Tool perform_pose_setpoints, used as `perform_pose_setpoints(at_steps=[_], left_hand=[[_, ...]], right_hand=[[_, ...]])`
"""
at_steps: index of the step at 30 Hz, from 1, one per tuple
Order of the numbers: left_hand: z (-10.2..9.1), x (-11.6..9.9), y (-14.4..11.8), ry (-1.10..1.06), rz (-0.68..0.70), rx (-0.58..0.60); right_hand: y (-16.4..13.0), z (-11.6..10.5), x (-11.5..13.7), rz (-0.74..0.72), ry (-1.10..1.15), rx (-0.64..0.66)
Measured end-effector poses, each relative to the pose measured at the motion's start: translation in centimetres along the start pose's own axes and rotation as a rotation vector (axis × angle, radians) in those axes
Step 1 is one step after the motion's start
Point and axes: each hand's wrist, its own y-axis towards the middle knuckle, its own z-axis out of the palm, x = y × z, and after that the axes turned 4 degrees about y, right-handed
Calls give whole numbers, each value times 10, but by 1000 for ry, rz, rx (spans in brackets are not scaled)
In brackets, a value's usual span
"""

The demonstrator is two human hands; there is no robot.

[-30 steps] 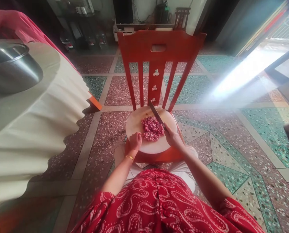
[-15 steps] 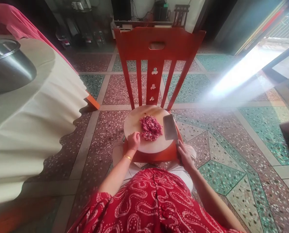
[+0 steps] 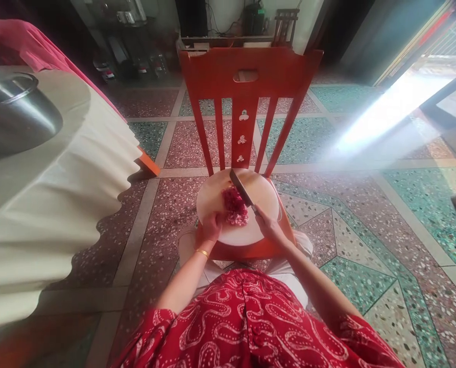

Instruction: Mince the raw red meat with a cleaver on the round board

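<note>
In my right hand (image 3: 268, 225) is the handle of a cleaver (image 3: 241, 189). Its blade stands on edge, seen nearly edge-on, and slants up to the left across the right side of the minced meat (image 3: 233, 207). The pink-red mince lies heaped on a round, pale cutting board (image 3: 264, 189). My left hand (image 3: 213, 226) is closed at the board's near left edge, close beside the mince; what its curled fingers hold, if anything, is hidden. Under the board is the seat of a red wooden chair (image 3: 250, 251).
The chair's slatted back (image 3: 245, 71) rises beyond the board. To the left, a round table with a cream tablecloth (image 3: 59, 189) bears a large metal pot (image 3: 21, 115). Bottles (image 3: 105, 70) stand on the floor far left. Bright light falls through the doorway at right.
My right hand has moved left over the board, and the cleaver has turned from lying broadside at the right edge to standing on edge at the mince. The heap looks narrower.
</note>
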Motion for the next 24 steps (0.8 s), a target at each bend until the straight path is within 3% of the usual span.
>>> perform_pose_setpoints(at_steps=[3,8,14,18,24], left_hand=[[1,1,-1,-9,9,-21],[3,2,-2,-11,24,-76],[5,6,-2,7,32,-98],[7,7,-2,8,48,-97],[7,6,-2,4,35,-86]], right_hand=[[-2,-14,23,-149,-218,-17],[3,-6,34,-338,-198,-150],[14,10,15,-128,-341,3],[11,9,20,-171,-334,-46],[9,9,24,-116,-417,83]])
